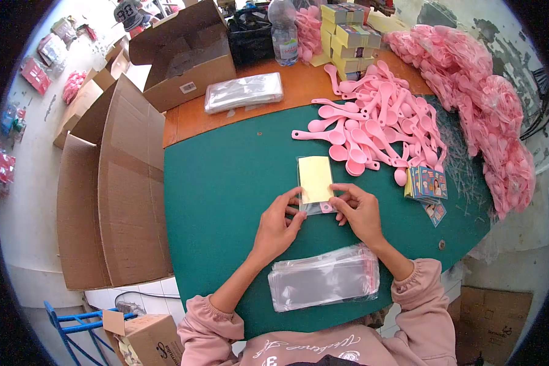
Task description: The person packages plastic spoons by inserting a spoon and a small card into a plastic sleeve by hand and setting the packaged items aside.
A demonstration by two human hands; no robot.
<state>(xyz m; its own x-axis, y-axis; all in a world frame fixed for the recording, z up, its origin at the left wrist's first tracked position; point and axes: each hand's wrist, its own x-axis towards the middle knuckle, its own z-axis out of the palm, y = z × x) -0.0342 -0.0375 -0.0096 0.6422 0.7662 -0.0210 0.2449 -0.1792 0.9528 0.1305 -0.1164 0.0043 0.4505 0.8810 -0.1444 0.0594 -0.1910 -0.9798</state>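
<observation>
A clear plastic bag is held over the green table top, with a pale yellow card inside it. A small pink piece with a hole, like the handle end of a spoon, shows at the bag's lower right. My left hand pinches the bag's left edge. On the other side, my right hand grips its lower right edge between thumb and fingers. Just below my hands lies a stack of clear plastic bags. Most of the spoon, if it is one, is hidden behind the card.
Loose pink spoons form a pile at the back right, beside printed cards. Bagged pink spoons line the right edge. Behind are another bag stack, a bottle and yellow card stacks. Cardboard boxes stand left.
</observation>
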